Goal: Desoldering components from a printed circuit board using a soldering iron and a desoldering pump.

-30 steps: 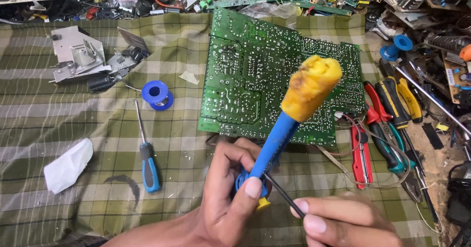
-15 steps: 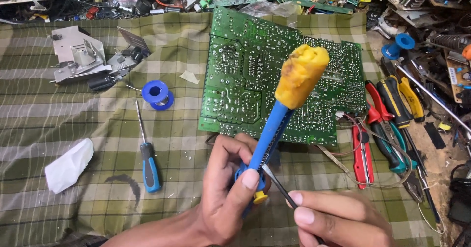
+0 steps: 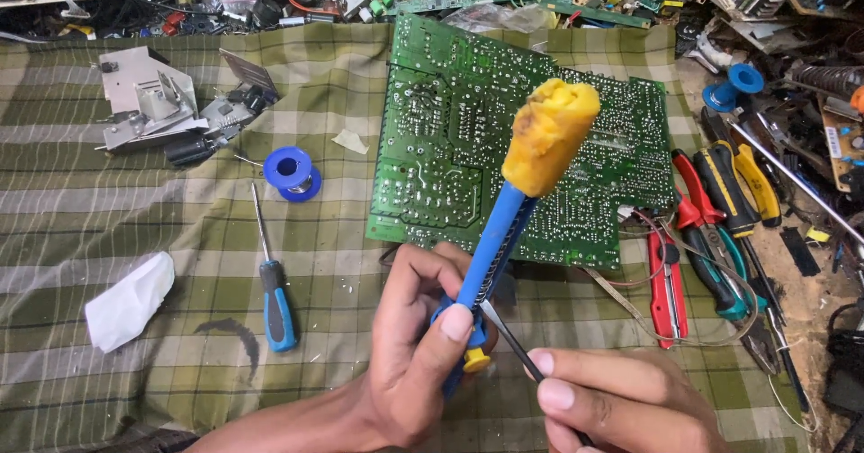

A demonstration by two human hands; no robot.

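My left hand (image 3: 409,345) grips a blue tube-shaped hand tool (image 3: 499,237) near its lower end, thumb on top, beside a yellow button (image 3: 477,359). The tool points up and to the right and ends in a thick, stained yellow tip (image 3: 551,134). My right hand (image 3: 621,399) pinches a thin dark metal pick (image 3: 504,331) whose point touches the blue body close to my left thumb. Behind the tool lies a large green circuit board (image 3: 450,138), solder side up, on a green checked cloth (image 3: 108,228).
On the cloth to the left lie a blue-handled screwdriver (image 3: 274,296), a blue solder spool (image 3: 291,171), a white crumpled tissue (image 3: 129,302) and a grey metal bracket (image 3: 148,102). Red, green and yellow pliers (image 3: 711,228) lie at the right. More boards and parts crowd the far edge.
The blue tool has tilted slightly, its yellow tip shifting a little left. My right hand and the pick have moved in closer to the tool's lower end.
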